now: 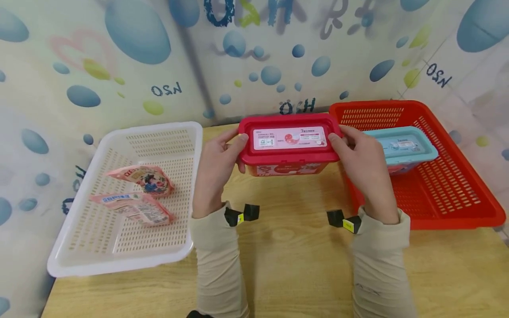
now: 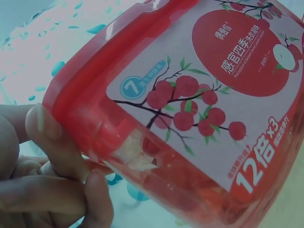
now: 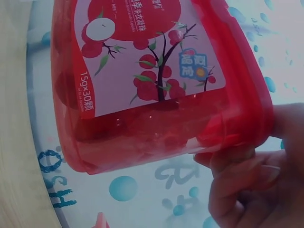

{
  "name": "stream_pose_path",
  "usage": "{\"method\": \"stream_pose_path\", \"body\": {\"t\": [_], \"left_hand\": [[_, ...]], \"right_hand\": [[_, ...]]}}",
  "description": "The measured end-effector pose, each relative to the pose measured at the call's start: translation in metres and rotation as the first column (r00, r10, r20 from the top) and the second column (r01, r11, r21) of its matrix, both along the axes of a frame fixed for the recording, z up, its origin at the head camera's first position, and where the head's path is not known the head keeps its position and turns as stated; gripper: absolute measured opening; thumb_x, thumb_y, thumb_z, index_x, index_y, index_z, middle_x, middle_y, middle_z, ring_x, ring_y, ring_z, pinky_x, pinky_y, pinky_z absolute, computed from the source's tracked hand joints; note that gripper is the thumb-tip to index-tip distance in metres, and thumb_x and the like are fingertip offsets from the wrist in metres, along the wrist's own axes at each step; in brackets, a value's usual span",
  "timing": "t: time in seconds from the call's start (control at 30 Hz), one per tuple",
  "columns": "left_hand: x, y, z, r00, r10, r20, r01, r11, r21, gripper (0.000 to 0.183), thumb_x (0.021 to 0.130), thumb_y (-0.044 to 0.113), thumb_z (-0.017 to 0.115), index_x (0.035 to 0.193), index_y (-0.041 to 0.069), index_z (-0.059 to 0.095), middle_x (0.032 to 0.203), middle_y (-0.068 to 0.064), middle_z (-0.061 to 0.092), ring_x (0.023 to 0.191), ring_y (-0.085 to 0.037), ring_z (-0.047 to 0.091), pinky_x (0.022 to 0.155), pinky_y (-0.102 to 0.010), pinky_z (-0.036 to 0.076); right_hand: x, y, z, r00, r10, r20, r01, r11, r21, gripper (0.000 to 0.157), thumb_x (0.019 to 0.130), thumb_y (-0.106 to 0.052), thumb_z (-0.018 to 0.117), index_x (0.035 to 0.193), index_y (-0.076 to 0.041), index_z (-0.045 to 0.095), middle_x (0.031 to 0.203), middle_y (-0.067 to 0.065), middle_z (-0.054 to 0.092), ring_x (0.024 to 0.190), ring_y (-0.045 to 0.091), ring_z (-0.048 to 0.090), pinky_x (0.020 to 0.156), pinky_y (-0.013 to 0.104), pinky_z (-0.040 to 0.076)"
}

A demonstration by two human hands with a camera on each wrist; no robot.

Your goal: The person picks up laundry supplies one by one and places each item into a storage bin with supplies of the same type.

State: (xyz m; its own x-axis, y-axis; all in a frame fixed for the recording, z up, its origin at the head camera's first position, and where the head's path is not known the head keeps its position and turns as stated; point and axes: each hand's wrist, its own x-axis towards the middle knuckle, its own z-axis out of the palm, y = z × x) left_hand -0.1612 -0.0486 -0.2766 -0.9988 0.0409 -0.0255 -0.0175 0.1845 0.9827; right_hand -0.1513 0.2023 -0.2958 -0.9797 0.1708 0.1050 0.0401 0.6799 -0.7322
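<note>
Between both hands is a red-lidded tub of laundry capsules (image 1: 289,145), held up by its two short ends. My left hand (image 1: 218,170) grips the lid's left end, thumb on top and fingers underneath. The right hand (image 1: 365,164) holds the opposite end the same way. In the left wrist view the clear red wall of the tub (image 2: 185,109) carries a label with red berries. The right wrist view shows capsules faintly through the side of the tub (image 3: 156,123). Its base appears off the table.
A white basket (image 1: 119,260) on the left contains two pink packets (image 1: 149,179). To the right, a red basket (image 1: 449,221) holds a tub with a light-blue lid (image 1: 405,145), partly behind the right hand. A bubble-patterned wall covering (image 1: 270,57) backs the wooden table (image 1: 296,247).
</note>
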Motion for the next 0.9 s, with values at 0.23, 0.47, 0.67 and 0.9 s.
{"method": "stream_pose_path", "body": {"t": [0.23,0.47,0.67,0.9], "left_hand": [[-0.008,0.001,-0.011,1.0,-0.02,-0.021,0.02,1.0,0.02,0.047,0.086,0.037,0.056,0.13,0.021,0.047,0.084,-0.003,0.066,0.051,-0.024,0.056,0.055,-0.024,0.045],[-0.005,0.001,-0.007,0.999,-0.031,-0.013,0.031,0.999,0.034,0.049,0.086,0.037,0.056,0.131,0.02,0.046,0.086,-0.003,0.066,0.051,-0.023,0.056,0.06,-0.026,0.049],[-0.011,0.001,-0.015,0.995,-0.098,-0.017,0.099,0.992,0.08,0.05,0.082,0.042,0.059,0.129,0.028,0.047,0.085,-0.004,0.066,0.053,-0.026,0.056,0.052,-0.024,0.041],[-0.013,0.003,-0.017,0.992,-0.122,-0.032,0.125,0.989,0.083,0.05,0.082,0.042,0.06,0.128,0.029,0.047,0.078,-0.008,0.065,0.05,-0.025,0.052,0.042,-0.022,0.031]], "right_hand": [[0.005,0.006,0.003,1.0,0.007,0.018,-0.007,1.0,-0.022,0.063,0.085,-0.053,0.045,0.138,-0.02,0.035,0.091,0.003,0.057,0.069,0.02,0.054,0.055,0.024,0.046],[0.005,0.009,0.006,0.999,0.007,0.034,-0.005,0.999,-0.037,0.065,0.084,-0.055,0.046,0.138,-0.021,0.035,0.092,0.003,0.057,0.065,0.024,0.054,0.054,0.023,0.045],[0.007,0.013,0.008,0.999,-0.02,0.042,0.023,0.998,-0.064,0.066,0.082,-0.057,0.047,0.138,-0.025,0.034,0.104,0.004,0.056,0.075,0.027,0.054,0.056,0.022,0.047],[0.007,0.017,0.008,0.999,-0.009,0.037,0.01,0.999,-0.052,0.065,0.083,-0.056,0.046,0.138,-0.023,0.034,0.106,0.006,0.057,0.075,0.028,0.055,0.056,0.023,0.048]]}}
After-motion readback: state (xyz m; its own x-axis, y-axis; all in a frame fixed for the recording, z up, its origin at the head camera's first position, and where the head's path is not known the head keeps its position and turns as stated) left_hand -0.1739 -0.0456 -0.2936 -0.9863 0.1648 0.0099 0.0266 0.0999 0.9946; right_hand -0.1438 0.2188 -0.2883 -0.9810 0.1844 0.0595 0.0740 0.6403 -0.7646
